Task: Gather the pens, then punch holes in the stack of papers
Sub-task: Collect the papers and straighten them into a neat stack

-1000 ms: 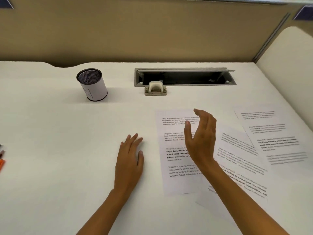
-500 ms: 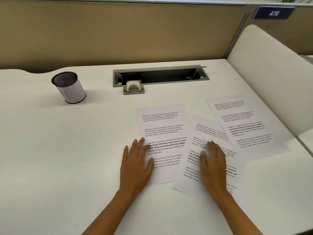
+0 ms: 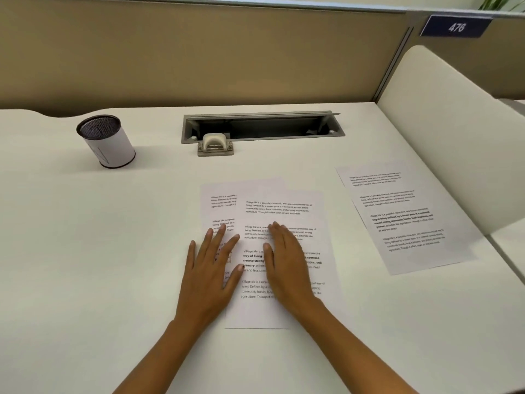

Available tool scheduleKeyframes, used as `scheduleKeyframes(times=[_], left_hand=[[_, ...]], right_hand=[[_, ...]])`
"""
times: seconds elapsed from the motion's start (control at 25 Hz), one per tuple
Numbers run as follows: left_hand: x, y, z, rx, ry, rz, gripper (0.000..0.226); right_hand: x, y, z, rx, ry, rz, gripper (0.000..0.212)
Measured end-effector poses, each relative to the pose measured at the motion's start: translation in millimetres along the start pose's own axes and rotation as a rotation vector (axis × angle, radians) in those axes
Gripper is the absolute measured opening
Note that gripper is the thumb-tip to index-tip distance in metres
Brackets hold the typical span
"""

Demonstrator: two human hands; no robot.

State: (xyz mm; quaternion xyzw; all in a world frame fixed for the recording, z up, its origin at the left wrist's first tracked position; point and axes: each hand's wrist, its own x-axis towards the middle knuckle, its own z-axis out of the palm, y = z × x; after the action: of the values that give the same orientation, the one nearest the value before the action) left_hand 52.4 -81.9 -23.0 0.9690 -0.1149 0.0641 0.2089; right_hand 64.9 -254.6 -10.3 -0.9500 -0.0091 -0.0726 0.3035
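Two printed sheets overlap in the middle of the white desk: a top sheet (image 3: 284, 206) lies across a lower sheet (image 3: 218, 200) that sticks out on its left. My right hand (image 3: 287, 265) rests flat on the top sheet, fingers together. My left hand (image 3: 210, 268) lies flat with spread fingers on the lower sheet's left part and the desk. A third printed sheet (image 3: 403, 217) lies apart at the right, turned at an angle. A small beige hole punch (image 3: 215, 145) stands behind the sheets. A mesh pen cup (image 3: 106, 140) stands at the back left. No pens are in view.
A grey cable tray (image 3: 264, 126) is sunk into the desk right behind the hole punch. A tan partition (image 3: 199, 52) closes the back, and a cream side panel (image 3: 454, 132) rises along the right edge of the desk.
My right hand has slid the middle sheet leftwards onto the left sheet, so the two now overlap. My left hand stays flat on the left sheet. The view has shifted slightly.
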Motion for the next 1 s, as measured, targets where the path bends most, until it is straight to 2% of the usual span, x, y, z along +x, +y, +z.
scheduleKeyframes(times=[0.16,0.32,0.44,0.52,0.64,0.84,0.92,1.0], left_hand=[[-0.2,-0.9,1.8,0.102,-0.039,0.0,0.061],[-1.2,-1.5,4.1,0.12,-0.06,-0.018,0.061],[-0.8,-1.1,3.0,0.113,-0.059,-0.02,0.061],[-0.6,0.1,2.4,0.11,-0.055,-0.018,0.061],[-1.2,0.6,1.8,0.11,-0.052,-0.018,0.061],[-1.4,0.7,1.1,0.093,-0.052,-0.016,0.062],[-1.6,0.3,1.0,0.08,-0.048,-0.013,0.062],[-1.7,0.2,1.3,0.058,-0.039,-0.017,0.062]], right_hand=[[11.6,42.5,-37.2,-0.02,0.167,0.027,0.04],[15.6,119.7,-82.9,-0.228,0.33,0.308,0.04],[7.8,146.4,-97.6,-0.31,0.291,0.479,0.046],[0.4,139.6,-93.4,-0.317,0.264,0.454,0.047],[-12.8,101.6,-73.2,-0.275,0.263,0.318,0.04],[-31.2,41.8,-43.6,-0.221,0.07,0.144,0.042],[-33.4,31.8,-42.5,-0.185,0.054,0.072,0.04],[-28.9,35.4,-49.0,-0.108,0.107,0.073,0.037]])
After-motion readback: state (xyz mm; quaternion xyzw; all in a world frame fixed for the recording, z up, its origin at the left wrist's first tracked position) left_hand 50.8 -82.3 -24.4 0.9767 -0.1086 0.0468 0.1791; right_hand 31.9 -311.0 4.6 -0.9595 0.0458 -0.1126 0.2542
